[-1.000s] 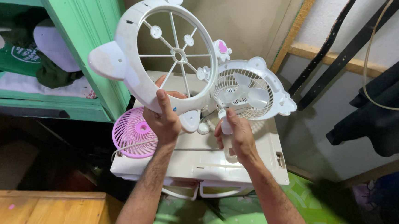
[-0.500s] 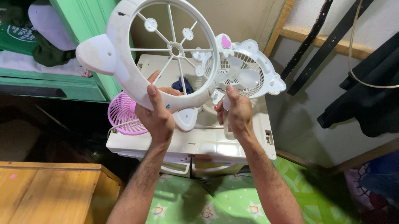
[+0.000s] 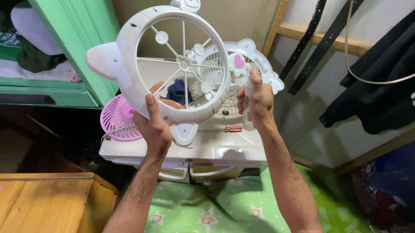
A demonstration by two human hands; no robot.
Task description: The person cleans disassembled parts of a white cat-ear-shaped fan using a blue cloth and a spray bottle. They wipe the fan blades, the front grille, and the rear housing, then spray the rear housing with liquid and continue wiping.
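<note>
Shelving, green-painted wood (image 3: 76, 47), far left, stacked with folded cloth. Below it, at the bottom-left corner, wooden desk (image 3: 31, 213), only its top showing.

Pink fan grille (image 3: 116, 119): round, lying at the left edge of the white plastic cabinet (image 3: 209, 150), partly behind the left hand.

Left hand (image 3: 154, 127): fingers clenched on the lower rim of the white fan guard (image 3: 166, 66), thumb on the front face, the other fingers curled through from behind. Guard is a large ring with thin spokes, small discs on them, and ear-shaped lugs on its rim; held upright above the cabinet.

Dark blue cloth (image 3: 178, 92): seen through the spokes, on the cabinet top.

Screwdriver (image 3: 222, 129): red handle, lying flat on the cabinet near its right edge, just beside the right hand.

Small white fan (image 3: 223, 67): its head overlapped by the guard's right rim, with a pink heart mark.

Right hand (image 3: 258, 104): fingers wrapped round the small fan's handle, thumb raised.

Dark garment (image 3: 383, 82): hanging at far right against the wall.
</note>
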